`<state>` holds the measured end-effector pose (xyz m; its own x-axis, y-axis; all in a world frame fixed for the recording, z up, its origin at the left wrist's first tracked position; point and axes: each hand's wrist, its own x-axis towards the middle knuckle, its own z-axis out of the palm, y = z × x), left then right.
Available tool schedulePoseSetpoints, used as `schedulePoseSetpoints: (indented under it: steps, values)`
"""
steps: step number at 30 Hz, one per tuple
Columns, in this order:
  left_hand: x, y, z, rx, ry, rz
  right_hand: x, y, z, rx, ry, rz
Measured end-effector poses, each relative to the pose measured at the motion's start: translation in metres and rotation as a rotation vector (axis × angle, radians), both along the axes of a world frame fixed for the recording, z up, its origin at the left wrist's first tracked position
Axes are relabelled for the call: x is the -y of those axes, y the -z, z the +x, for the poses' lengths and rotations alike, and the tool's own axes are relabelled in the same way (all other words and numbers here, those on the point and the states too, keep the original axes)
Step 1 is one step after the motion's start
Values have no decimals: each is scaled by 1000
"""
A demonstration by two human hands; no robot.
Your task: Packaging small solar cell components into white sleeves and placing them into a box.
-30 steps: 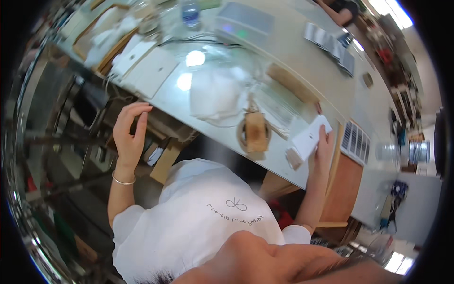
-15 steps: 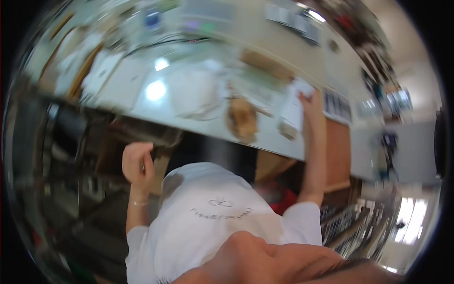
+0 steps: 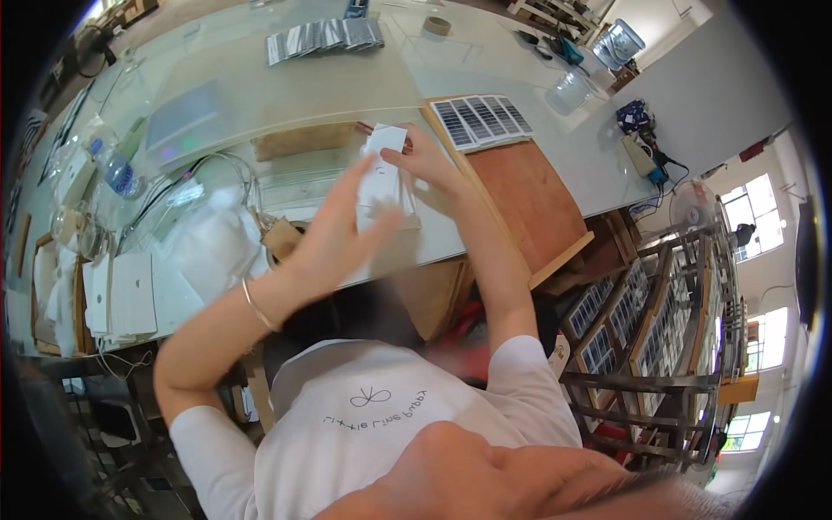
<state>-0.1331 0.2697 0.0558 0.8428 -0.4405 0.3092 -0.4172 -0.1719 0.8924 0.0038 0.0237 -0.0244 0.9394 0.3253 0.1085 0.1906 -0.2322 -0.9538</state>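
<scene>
- Right hand (image 3: 425,160) pinches the top edge of a small white card stack (image 3: 381,178), held just above the table (image 3: 347,95).
- Left hand (image 3: 334,234), fingers spread and motion-blurred, reaches its lower side.
- Risk: a one-sided grip may let the cards fan and slip onto the wooden board (image 3: 529,195).

Solar panel (image 3: 482,120) lies right of white card (image 3: 382,178).

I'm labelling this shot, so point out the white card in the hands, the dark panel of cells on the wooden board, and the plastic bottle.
white card (image 3: 387,139), head view, upper end.
dark panel of cells (image 3: 482,120), head view, middle.
plastic bottle (image 3: 115,173), head view, body.
</scene>
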Motion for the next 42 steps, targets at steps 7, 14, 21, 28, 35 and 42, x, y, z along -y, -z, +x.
schedulePoseSetpoints:
  steps: [7, 14, 21, 28, 35, 42]
  values:
    - [47, 30, 75, -864, -193, -48, -2, 12, -63, 21, 446, 68]
    - [72, 13, 84, -908, 12, -152, -44, 17, -83, -218, 255, 784]
    - [49, 71, 117, -720, 42, 6, -47, 27, -47, -183, 216, 504]
    - [50, 54, 98, -392, -66, 254, 2, -7, 6, -350, 89, 465]
    - [42, 51, 90, -326, -82, 292, -7, -27, -25, 74, 233, 123]
    - [28, 31, 73, -63, 8, 234, -24, -69, -61, 306, 295, 382]
